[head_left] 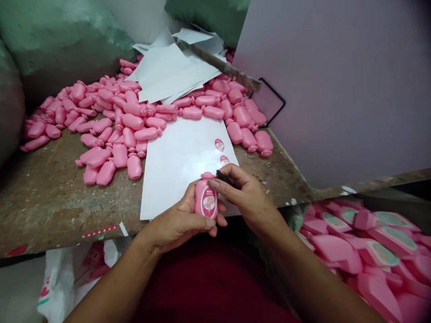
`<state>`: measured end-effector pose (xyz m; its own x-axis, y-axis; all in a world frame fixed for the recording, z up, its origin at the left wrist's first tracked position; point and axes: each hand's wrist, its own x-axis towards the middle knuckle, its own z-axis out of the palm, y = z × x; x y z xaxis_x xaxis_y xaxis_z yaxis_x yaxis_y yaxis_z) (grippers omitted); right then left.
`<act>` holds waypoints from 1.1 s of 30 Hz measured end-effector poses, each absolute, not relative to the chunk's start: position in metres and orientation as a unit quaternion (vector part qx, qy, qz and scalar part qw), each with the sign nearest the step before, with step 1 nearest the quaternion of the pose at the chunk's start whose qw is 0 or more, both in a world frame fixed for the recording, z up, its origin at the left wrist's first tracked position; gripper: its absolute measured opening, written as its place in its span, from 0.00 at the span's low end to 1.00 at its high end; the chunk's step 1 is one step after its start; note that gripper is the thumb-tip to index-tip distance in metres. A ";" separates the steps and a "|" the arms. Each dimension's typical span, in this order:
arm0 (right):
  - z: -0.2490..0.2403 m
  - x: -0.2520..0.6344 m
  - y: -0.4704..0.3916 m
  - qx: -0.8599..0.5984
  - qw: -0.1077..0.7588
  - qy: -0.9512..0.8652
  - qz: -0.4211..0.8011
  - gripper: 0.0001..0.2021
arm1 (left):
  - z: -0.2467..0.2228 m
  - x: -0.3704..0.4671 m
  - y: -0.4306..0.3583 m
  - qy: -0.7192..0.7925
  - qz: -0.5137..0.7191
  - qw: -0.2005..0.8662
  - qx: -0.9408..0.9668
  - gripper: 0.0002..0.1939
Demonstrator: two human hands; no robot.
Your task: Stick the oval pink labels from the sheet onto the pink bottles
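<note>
A small pink bottle (199,197) stands upright in my left hand (183,220), whose fingers and thumb wrap round its lower part. On the bottle's front is an oval label (209,202) with a picture and the word BABY. My right hand (244,190) pinches a thin black tool (226,178), its kind unclear, and its thumb is close to the bottle's upper right side. Just beyond my hands lies a white sticker sheet (178,157), with a round pink sticker (219,145) and a second sticker (224,160) near its right edge.
A heap of pink bottles (131,107) covers the back of the worn wooden table (50,193). White paper sheets (171,72) lie on the heap. At right stand a pale board (336,89) and, lower, larger labelled pink bottles (340,251). Green sacks (60,40) are behind.
</note>
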<state>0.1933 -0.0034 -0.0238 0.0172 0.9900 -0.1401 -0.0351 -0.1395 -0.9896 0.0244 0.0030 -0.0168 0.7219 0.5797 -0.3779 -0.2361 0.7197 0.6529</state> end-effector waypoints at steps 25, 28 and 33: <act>-0.038 0.218 -0.002 -0.627 0.421 -0.512 0.410 0.19 | 0.032 -0.218 -0.086 0.787 0.107 0.438 0.422 0.34; -0.037 0.216 0.000 -0.623 0.420 -0.524 0.401 0.19 | 0.033 -0.235 -0.086 0.820 0.054 0.331 0.463 0.36; -0.033 0.218 -0.001 -0.628 0.417 -0.540 0.374 0.20 | 0.013 -0.160 -0.002 0.733 0.120 0.202 0.639 0.26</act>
